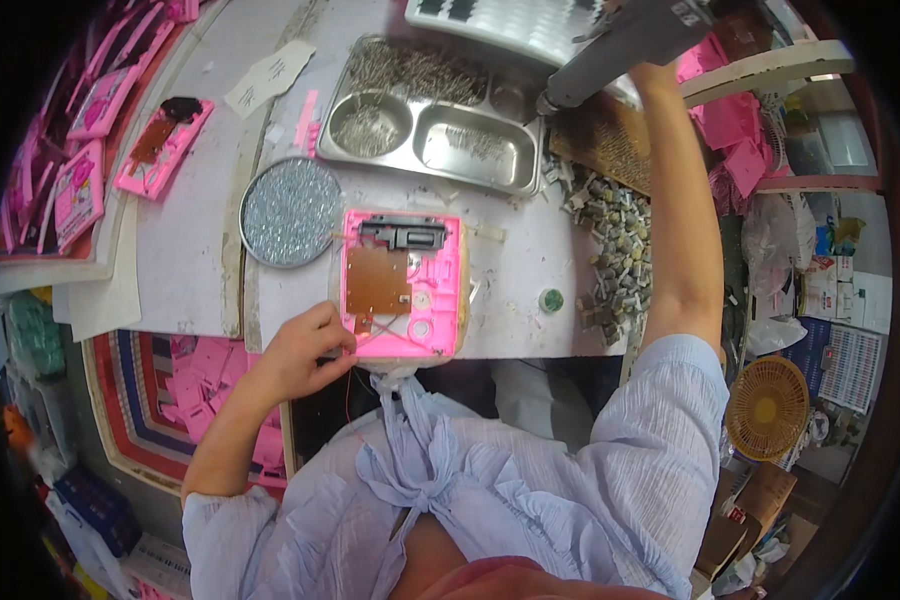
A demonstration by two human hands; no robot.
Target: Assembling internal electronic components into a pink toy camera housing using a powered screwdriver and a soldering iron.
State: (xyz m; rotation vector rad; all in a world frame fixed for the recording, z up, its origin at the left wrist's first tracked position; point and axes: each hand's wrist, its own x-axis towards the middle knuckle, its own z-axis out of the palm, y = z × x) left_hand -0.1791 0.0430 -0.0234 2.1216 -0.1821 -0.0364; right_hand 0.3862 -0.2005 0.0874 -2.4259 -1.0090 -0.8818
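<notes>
A pink plastic housing (pixel 440 340) lies on the table in front of me, with a brown circuit board (pixel 375 280) and a black module (pixel 402 234) set in it. My left hand (pixel 310 350) is closed at its near left corner, fingers curled against the edge, with thin wires close by. My right arm reaches far forward on the right. Only part of my right hand (pixel 654 76) shows behind a grey, arm-like tool (pixel 625 50); its fingers are hidden. Beneath that tool is a brown board (pixel 595 135) covered in small parts.
A round dish of small silvery pieces (pixel 291 212) stands left of the housing. Behind it sits a steel compartment tray (pixel 430 165) with screws. Small metal parts (pixel 615 260) are heaped at right. Another pink housing (pixel 165 150) lies at left, beside stacked ones (pixel 80 195). A green-topped container (pixel 551 300) stands nearby.
</notes>
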